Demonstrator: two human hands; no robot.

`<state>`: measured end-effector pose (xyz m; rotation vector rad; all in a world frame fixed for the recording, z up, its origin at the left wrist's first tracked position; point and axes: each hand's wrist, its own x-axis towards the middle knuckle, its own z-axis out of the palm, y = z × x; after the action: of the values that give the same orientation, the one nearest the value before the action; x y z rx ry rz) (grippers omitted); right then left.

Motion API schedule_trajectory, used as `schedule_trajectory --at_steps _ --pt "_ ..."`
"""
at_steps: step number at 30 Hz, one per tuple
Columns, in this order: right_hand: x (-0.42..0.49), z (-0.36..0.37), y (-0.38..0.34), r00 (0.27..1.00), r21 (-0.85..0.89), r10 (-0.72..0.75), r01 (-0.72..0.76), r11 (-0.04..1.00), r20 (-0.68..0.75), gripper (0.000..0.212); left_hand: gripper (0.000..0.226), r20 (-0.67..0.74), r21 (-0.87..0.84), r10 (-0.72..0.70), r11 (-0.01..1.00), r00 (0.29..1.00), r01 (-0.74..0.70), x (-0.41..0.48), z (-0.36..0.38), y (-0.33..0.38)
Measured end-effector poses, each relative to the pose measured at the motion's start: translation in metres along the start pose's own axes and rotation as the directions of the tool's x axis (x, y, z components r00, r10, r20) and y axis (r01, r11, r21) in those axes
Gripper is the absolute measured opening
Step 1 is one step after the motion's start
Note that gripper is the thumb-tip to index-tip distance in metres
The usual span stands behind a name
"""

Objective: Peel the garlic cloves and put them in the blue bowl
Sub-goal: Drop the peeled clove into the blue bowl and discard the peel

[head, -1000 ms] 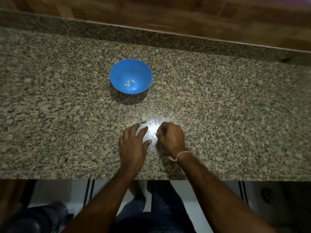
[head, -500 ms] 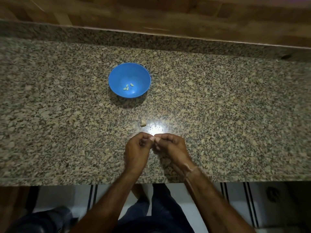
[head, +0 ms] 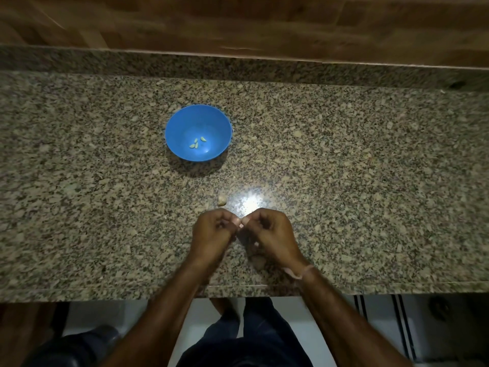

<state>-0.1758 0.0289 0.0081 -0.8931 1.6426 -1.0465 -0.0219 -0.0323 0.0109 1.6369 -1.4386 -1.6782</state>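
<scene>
— Cloves, where do they lie?
— Three peeled ones sit close together at the bottom of the bowl. It stands on the counter, beyond the hands and a little left of them. One more clove, pale, lies alone on the counter between bowl and hands, just beside a bright glare.
— And the hands?
— Both are over the near part of the counter, backs toward the camera. The left hand and right hand meet tip to tip. Every finger is curled in, and each thumb and forefinger is pinched narrow against the other hand's.
— Holding what?
— I cannot tell. Whatever sits between the fingertips is hidden by them.
— Anything else?
— A pale band is on the right wrist. A dim lump lies on the counter in the shadow beneath that hand, too dark to name. Wood panelling runs behind the counter.
</scene>
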Motion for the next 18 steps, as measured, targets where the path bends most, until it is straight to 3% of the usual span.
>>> schedule_trajectory --at_steps 2,4,6,8,10,11,12,14,16,17,18 --pt "0.000 0.000 -0.005 0.979 0.228 0.176 -0.196 0.954 0.106 0.028 0.016 -0.094 0.322 0.298 0.912 0.950 -0.255 -0.006 0.001 0.003" --pt "0.000 0.003 -0.010 0.951 0.331 0.265 -0.305 0.893 0.160 0.029 0.016 -0.122 0.335 0.350 0.896 0.929 -0.293 -0.008 0.004 0.005" --pt "0.002 0.006 -0.010 0.979 0.235 0.186 -0.201 0.951 0.088 0.023 0.018 -0.112 0.078 0.176 0.983 0.978 -0.168 -0.005 0.005 0.003" --pt "0.005 0.008 -0.003 0.999 -0.063 -0.043 0.042 0.997 -0.014 0.018 0.021 -0.044 -0.225 -0.108 0.970 0.993 0.096 -0.003 0.006 0.002" --pt "0.006 0.011 0.000 0.973 -0.279 -0.227 0.209 0.937 -0.032 0.019 0.021 0.029 -0.334 -0.267 0.906 0.963 0.261 -0.002 0.006 0.002" --pt "0.006 0.011 0.000 0.968 -0.308 -0.250 0.230 0.923 -0.028 0.019 0.021 0.011 -0.299 -0.244 0.925 0.970 0.236 -0.002 0.006 0.001" --pt "0.006 0.011 0.000 0.977 -0.269 -0.213 0.200 0.942 -0.022 0.019 0.021 -0.048 -0.198 -0.153 0.970 0.987 0.141 -0.004 0.006 0.001" --pt "0.008 0.012 -0.005 0.998 0.038 0.056 -0.057 0.998 0.020 0.024 0.019 -0.179 0.108 0.149 0.985 0.973 -0.131 -0.009 0.006 0.000" --pt "0.004 0.018 -0.012 0.925 0.383 0.340 -0.380 0.842 0.170 0.028 0.018 -0.209 0.327 0.378 0.896 0.902 -0.299 -0.014 0.006 -0.001" --pt "0.002 0.020 -0.014 0.900 0.436 0.386 -0.436 0.787 0.201 0.029 0.018 -0.201 0.387 0.434 0.859 0.878 -0.336 -0.015 0.006 -0.001" --pt "0.001 0.022 -0.011 0.914 0.405 0.369 -0.405 0.820 0.168 0.030 0.018 -0.191 0.423 0.441 0.843 0.877 -0.332 -0.015 0.006 -0.002"
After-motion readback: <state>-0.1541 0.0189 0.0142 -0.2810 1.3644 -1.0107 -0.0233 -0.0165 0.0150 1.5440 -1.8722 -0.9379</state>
